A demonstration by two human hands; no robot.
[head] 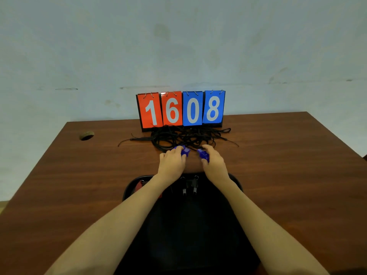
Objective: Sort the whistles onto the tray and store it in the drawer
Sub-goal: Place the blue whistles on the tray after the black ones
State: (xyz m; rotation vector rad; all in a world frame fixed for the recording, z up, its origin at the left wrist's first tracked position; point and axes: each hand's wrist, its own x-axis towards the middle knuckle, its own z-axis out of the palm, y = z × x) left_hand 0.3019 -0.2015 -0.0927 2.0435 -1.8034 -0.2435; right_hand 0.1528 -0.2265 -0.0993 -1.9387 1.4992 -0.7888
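Observation:
My left hand point(172, 162) grips a blue whistle point(184, 151) just beyond the black tray point(131, 187) on the brown table. My right hand point(214, 163) grips another blue whistle point(204, 155) a little to the right. A tangle of black lanyard cords point(184, 137) lies behind both whistles and runs to them. On the tray, two black whistles point(189, 187) with metal rings lie near its far edge, and a red whistle point(140, 185) shows at the far left, partly hidden by my left forearm.
A flip scoreboard point(182, 110) reading 1608 stands at the back of the table against the wall. A round cable hole point(86, 135) sits at the table's far left. The table's edges fall away left and right.

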